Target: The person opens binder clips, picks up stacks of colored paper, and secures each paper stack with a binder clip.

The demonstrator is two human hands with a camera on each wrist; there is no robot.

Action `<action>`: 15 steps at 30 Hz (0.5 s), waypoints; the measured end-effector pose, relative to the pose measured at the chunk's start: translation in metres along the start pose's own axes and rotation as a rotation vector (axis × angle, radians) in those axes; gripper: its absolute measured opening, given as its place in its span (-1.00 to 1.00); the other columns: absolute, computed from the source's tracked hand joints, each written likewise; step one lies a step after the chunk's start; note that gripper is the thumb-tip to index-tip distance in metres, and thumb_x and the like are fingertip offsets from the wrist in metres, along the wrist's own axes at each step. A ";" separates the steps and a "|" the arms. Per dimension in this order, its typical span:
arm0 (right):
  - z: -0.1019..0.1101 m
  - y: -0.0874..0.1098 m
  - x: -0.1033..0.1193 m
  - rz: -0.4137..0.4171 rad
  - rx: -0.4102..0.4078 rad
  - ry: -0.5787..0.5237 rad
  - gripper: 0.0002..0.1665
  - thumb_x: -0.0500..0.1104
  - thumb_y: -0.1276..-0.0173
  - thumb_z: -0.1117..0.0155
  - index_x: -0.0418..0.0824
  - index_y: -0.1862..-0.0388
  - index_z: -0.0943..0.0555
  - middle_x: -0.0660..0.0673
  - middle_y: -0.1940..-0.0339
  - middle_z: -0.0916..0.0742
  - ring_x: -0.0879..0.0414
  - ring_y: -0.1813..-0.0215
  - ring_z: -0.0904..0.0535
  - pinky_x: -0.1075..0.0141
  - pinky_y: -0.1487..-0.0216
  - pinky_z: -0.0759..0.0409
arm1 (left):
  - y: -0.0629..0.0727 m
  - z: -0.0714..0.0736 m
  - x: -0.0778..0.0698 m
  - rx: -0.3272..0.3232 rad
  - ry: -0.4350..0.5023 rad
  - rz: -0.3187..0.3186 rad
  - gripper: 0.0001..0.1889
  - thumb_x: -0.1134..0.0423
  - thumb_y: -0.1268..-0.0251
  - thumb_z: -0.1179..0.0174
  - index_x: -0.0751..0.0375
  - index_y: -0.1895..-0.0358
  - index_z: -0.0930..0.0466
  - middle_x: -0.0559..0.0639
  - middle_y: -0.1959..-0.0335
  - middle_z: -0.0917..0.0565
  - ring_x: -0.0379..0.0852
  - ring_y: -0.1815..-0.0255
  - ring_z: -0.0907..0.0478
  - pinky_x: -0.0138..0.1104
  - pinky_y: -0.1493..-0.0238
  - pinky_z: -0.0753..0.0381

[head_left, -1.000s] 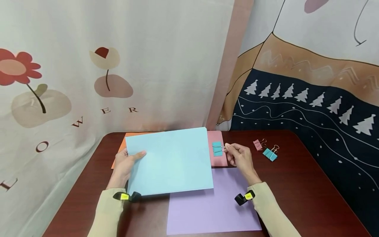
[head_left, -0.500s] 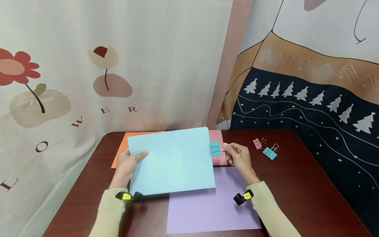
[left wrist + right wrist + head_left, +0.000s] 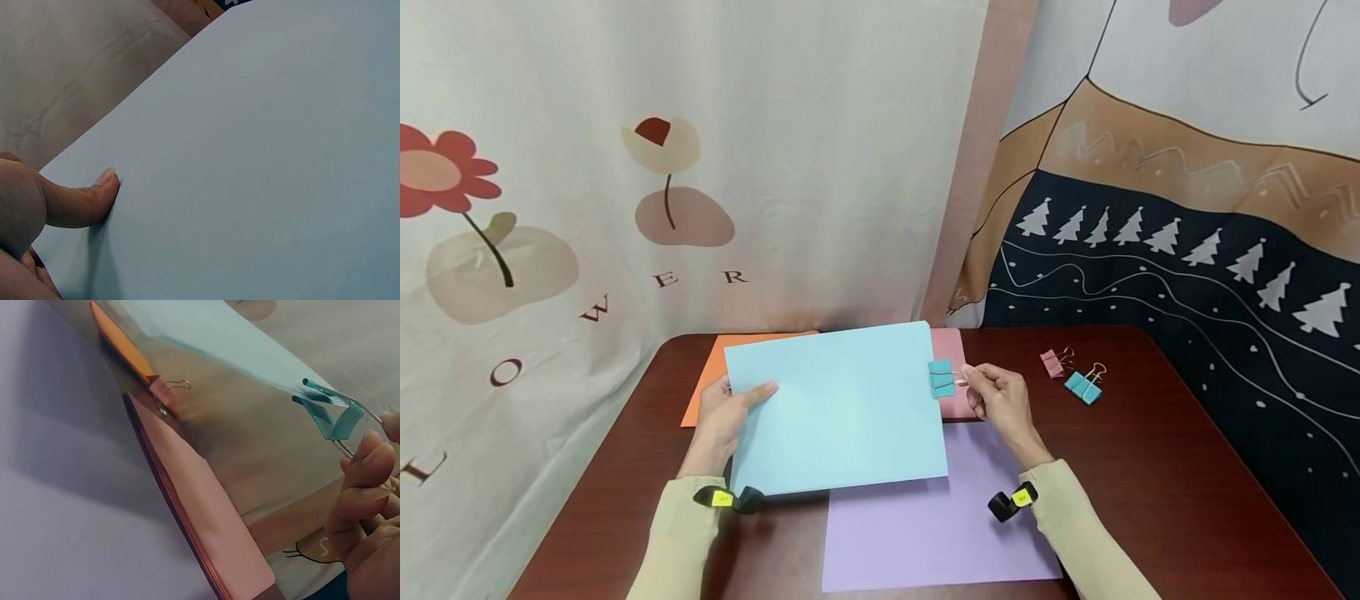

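Note:
My left hand (image 3: 721, 421) grips the left edge of a light blue paper stack (image 3: 842, 408), thumb flat on its face and fingers behind. The stack is raised and tilted over the table. At its right edge, my right hand (image 3: 1002, 404) pinches the wire handles of a teal binder clip (image 3: 942, 379). In the right wrist view the jaws of the teal binder clip (image 3: 331, 419) are spread, and the edge of the blue paper (image 3: 262, 359) lies between them. The left wrist view shows the thumb (image 3: 87, 200) pressing the sheet.
A purple sheet (image 3: 940, 533) lies in front. Behind the blue stack lie orange paper (image 3: 707, 375), with a pink clip (image 3: 164, 390) on it, and a pink stack (image 3: 951, 346). At right on the brown table (image 3: 1165, 467) are a pink clip (image 3: 1054, 363) and a teal clip (image 3: 1084, 387).
The right hand has brought the teal binder clip leftward, from beside the blue stack to over its right edge. The left hand and the stack have shifted slightly right.

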State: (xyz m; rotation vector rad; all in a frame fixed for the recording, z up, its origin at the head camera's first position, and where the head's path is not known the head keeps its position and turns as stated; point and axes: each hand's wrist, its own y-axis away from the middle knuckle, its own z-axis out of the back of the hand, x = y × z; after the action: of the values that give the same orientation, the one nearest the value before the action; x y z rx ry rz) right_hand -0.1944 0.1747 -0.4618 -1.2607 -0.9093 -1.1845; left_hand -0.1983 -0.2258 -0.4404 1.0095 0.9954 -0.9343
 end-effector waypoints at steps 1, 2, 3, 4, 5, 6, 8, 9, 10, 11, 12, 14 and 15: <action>-0.001 0.000 -0.001 0.000 0.001 0.000 -0.55 -0.01 -0.51 -0.29 -0.43 0.30 -0.69 -0.08 0.68 -0.57 0.21 0.70 -0.39 0.42 0.65 -0.34 | 0.000 0.000 0.000 0.001 0.002 0.002 -0.34 0.12 -0.29 -0.45 0.30 -0.36 -0.42 0.24 -0.38 -0.51 0.07 -0.32 -0.44 0.04 -0.41 -0.36; -0.001 0.001 -0.001 -0.001 0.004 0.000 -0.54 -0.01 -0.52 -0.29 -0.44 0.29 -0.69 -0.09 0.68 -0.57 0.21 0.69 -0.39 0.42 0.65 -0.34 | 0.000 0.000 0.000 0.002 0.005 0.005 -0.34 0.12 -0.29 -0.45 0.30 -0.37 -0.42 0.24 -0.38 -0.51 0.07 -0.32 -0.44 0.04 -0.41 -0.36; -0.002 0.001 -0.002 0.003 0.007 0.002 -0.53 0.00 -0.52 -0.29 -0.45 0.27 -0.69 -0.10 0.68 -0.57 0.21 0.69 -0.39 0.42 0.64 -0.34 | 0.000 0.000 0.001 0.000 0.007 0.006 -0.33 0.12 -0.28 -0.45 0.31 -0.37 -0.42 0.24 -0.38 -0.51 0.07 -0.31 -0.44 0.04 -0.41 -0.36; -0.003 0.001 -0.002 0.007 0.009 0.004 -0.53 0.00 -0.52 -0.28 -0.46 0.26 -0.69 -0.11 0.67 -0.57 0.21 0.69 -0.39 0.42 0.64 -0.35 | 0.000 -0.001 0.001 0.000 0.011 0.009 -0.34 0.12 -0.28 -0.45 0.30 -0.36 -0.43 0.23 -0.37 -0.52 0.06 -0.30 -0.45 0.02 -0.40 -0.37; -0.003 0.002 -0.002 0.008 0.011 0.004 -0.52 0.00 -0.52 -0.28 -0.47 0.25 -0.69 -0.12 0.67 -0.58 0.21 0.68 -0.40 0.42 0.64 -0.35 | 0.001 -0.001 0.001 -0.003 0.011 0.011 -0.34 0.12 -0.27 -0.46 0.30 -0.35 -0.43 0.23 -0.36 -0.53 0.05 -0.29 -0.46 0.01 -0.39 -0.38; -0.004 0.003 -0.002 0.011 0.014 0.004 -0.52 0.00 -0.53 -0.28 -0.48 0.24 -0.69 -0.13 0.66 -0.58 0.21 0.68 -0.40 0.42 0.64 -0.36 | 0.001 -0.001 0.001 -0.002 0.015 0.011 -0.35 0.12 -0.27 -0.46 0.30 -0.35 -0.44 0.22 -0.35 -0.53 0.05 -0.28 -0.46 -0.01 -0.38 -0.39; -0.005 0.003 -0.002 0.010 0.021 -0.002 -0.50 0.00 -0.53 -0.27 -0.50 0.22 -0.68 -0.13 0.66 -0.59 0.20 0.68 -0.40 0.41 0.64 -0.37 | 0.001 -0.003 0.001 -0.002 0.017 0.011 -0.35 0.12 -0.26 -0.47 0.30 -0.34 -0.45 0.20 -0.32 -0.55 0.03 -0.26 -0.47 -0.04 -0.35 -0.40; -0.005 0.004 -0.002 0.007 0.023 -0.006 -0.50 0.00 -0.53 -0.27 -0.50 0.21 -0.68 -0.13 0.66 -0.59 0.21 0.69 -0.40 0.40 0.65 -0.37 | 0.001 -0.003 0.002 -0.001 0.018 0.010 -0.35 0.11 -0.26 -0.47 0.30 -0.33 -0.45 0.20 -0.31 -0.56 0.02 -0.25 -0.47 -0.04 -0.34 -0.40; -0.006 0.004 -0.002 0.002 0.024 -0.010 -0.50 0.01 -0.53 -0.27 -0.49 0.21 -0.68 -0.12 0.66 -0.60 0.21 0.69 -0.41 0.40 0.65 -0.38 | 0.001 -0.004 0.002 0.000 0.018 0.011 -0.36 0.12 -0.27 -0.46 0.29 -0.33 -0.46 0.18 -0.30 -0.56 0.02 -0.25 -0.48 -0.05 -0.34 -0.40; -0.006 0.004 -0.002 -0.004 0.024 -0.013 -0.50 0.02 -0.52 -0.28 -0.48 0.21 -0.69 -0.12 0.66 -0.60 0.21 0.69 -0.41 0.40 0.65 -0.39 | 0.001 -0.004 0.002 0.001 0.018 0.011 -0.36 0.11 -0.26 -0.47 0.29 -0.33 -0.46 0.17 -0.29 -0.57 0.01 -0.24 -0.48 -0.06 -0.34 -0.40; -0.006 0.004 -0.002 -0.013 0.025 -0.012 -0.49 0.03 -0.52 -0.28 -0.48 0.21 -0.69 -0.11 0.66 -0.60 0.20 0.69 -0.42 0.40 0.64 -0.40 | 0.001 -0.004 0.002 0.003 0.020 0.009 -0.36 0.11 -0.27 -0.46 0.29 -0.33 -0.46 0.17 -0.28 -0.57 0.01 -0.24 -0.48 -0.05 -0.34 -0.40; -0.007 0.003 -0.003 -0.044 0.023 0.002 -0.48 0.09 -0.50 -0.30 -0.42 0.21 -0.71 -0.08 0.66 -0.61 0.21 0.68 -0.44 0.40 0.63 -0.43 | 0.001 -0.005 0.001 0.004 0.016 0.009 -0.36 0.10 -0.27 -0.46 0.28 -0.33 -0.46 0.16 -0.28 -0.57 0.01 -0.24 -0.48 -0.06 -0.34 -0.41; -0.007 0.003 -0.003 -0.065 0.023 0.008 -0.47 0.11 -0.48 -0.31 -0.41 0.20 -0.72 -0.07 0.65 -0.62 0.20 0.68 -0.45 0.40 0.62 -0.45 | 0.001 -0.005 0.001 0.006 0.017 0.008 -0.36 0.10 -0.27 -0.46 0.28 -0.33 -0.46 0.17 -0.28 -0.57 0.01 -0.24 -0.48 -0.06 -0.34 -0.41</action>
State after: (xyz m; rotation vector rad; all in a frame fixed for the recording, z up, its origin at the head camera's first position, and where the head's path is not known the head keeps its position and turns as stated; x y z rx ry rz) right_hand -0.1926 0.1680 -0.4662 -1.2154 -0.9616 -1.2261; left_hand -0.1982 -0.2214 -0.4426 1.0267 1.0027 -0.9242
